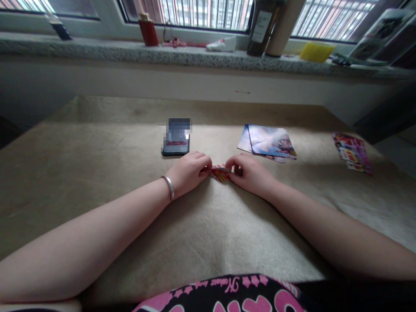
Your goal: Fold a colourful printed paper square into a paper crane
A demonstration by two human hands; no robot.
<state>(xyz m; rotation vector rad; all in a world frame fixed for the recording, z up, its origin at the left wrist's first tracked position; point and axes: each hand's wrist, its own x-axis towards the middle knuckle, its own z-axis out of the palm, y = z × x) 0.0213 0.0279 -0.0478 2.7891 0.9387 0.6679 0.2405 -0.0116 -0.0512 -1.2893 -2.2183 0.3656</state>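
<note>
Between my two hands is a small folded piece of red and yellow printed paper (220, 173), low over the table in the middle of the view. My left hand (191, 170), with a silver bangle at the wrist, pinches its left end between thumb and fingers. At the right end, the thumb and forefinger of my right hand (249, 174) are closed on it. The fingertips cover both ends of the paper. Just beyond my left hand lies a dark phone (177, 141), its screen partly blurred out.
Blue printed sheets (272, 141) lie overlapped beyond my right hand. Farther right are several red and purple printed papers (352, 154). The table (107, 173) reaches toward a granite windowsill (107, 48) holding a red container (148, 31), a dark bottle (264, 28) and a yellow block (316, 52).
</note>
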